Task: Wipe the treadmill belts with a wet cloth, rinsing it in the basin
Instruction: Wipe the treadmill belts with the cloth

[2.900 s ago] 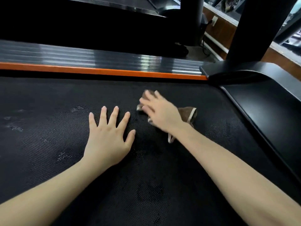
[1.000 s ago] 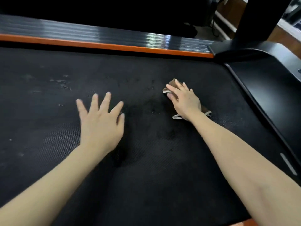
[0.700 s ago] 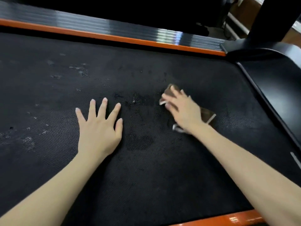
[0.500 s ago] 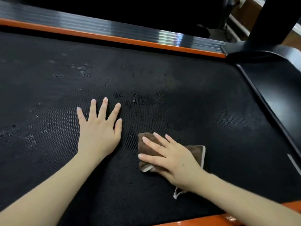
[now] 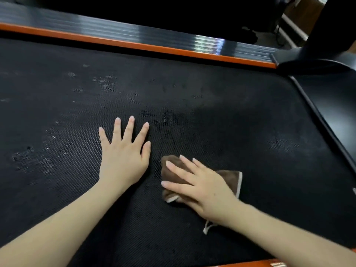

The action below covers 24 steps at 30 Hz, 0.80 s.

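We note the left hand (image 5: 123, 158) flat on the black treadmill belt (image 5: 231, 116), fingers spread wide, centre frame. Just right of it, the right hand (image 5: 200, 187) presses the brown cloth (image 5: 230, 179) onto the belt with straight fingers. Orange rail (image 5: 154, 47) crosses the upper frame.

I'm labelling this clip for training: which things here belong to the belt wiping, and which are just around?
In the job: brown cloth, treadmill belt, right hand pressing the cloth, left hand flat on the belt.
Just around: orange side rail, black upright post, black front cover.
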Available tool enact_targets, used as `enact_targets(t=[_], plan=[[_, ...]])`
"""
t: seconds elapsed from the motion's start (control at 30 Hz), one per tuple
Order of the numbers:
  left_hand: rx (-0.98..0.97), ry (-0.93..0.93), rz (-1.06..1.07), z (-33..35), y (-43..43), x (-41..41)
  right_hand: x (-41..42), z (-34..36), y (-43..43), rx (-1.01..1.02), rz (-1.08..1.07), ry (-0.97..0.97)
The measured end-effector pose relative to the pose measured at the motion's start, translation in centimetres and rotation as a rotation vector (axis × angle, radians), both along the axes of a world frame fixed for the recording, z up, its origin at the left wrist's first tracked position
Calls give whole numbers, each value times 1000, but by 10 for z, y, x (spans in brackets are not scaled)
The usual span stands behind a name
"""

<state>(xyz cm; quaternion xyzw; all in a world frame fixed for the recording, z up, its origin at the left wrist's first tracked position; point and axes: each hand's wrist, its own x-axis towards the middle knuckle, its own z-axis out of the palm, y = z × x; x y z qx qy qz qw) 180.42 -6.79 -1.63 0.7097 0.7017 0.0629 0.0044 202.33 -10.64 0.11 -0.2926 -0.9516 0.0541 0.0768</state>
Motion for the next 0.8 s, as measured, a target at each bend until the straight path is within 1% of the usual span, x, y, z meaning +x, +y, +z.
enact_targets(t=[0.03,0.07,0.1,0.13,0.2,0.23,0.27,0.3,0.33,0.37,0.43,0.5,0.53,0.57,0.6,0.63,0.73,0.77,0.8], plan=[[5,1,-2,0,0,0,7,3,13,20,49,-13],[6,4,-6,-1,0,-1,14,3,36,79,34,-21],[4,8,-9,-2,0,-1,22,2,66,145,-62,-8],[4,10,-10,-3,1,-1,31,3,101,159,-247,10],[7,11,-7,-3,1,-2,50,9,167,59,-685,16],[6,14,-4,-4,2,-2,54,10,194,10,-865,41],[6,18,-4,-4,2,-1,52,12,212,-12,-985,61],[8,20,-5,-4,2,-1,42,12,222,-19,-1033,67],[9,19,-8,-4,3,-1,28,12,223,-9,-1013,66],[9,18,-13,-4,2,-1,13,11,216,-2,-936,66],[10,14,-11,-3,3,-1,-14,3,178,-12,-674,89],[11,9,-9,-3,3,-2,-21,-2,129,-19,-393,88],[7,6,-8,-3,3,-2,-18,-1,115,-18,-292,80],[5,4,-9,-3,2,-2,-12,0,117,-26,-236,59],[4,3,-11,-3,2,-2,-4,0,131,2,-241,39],[2,3,-13,-3,2,-2,4,-1,154,22,-328,25],[1,3,-9,-4,2,-2,18,7,225,-21,-808,55],[1,6,-10,-4,2,-2,15,9,235,-33,-910,61],[-1,9,-13,-3,2,-2,6,9,235,-37,-933,53]])
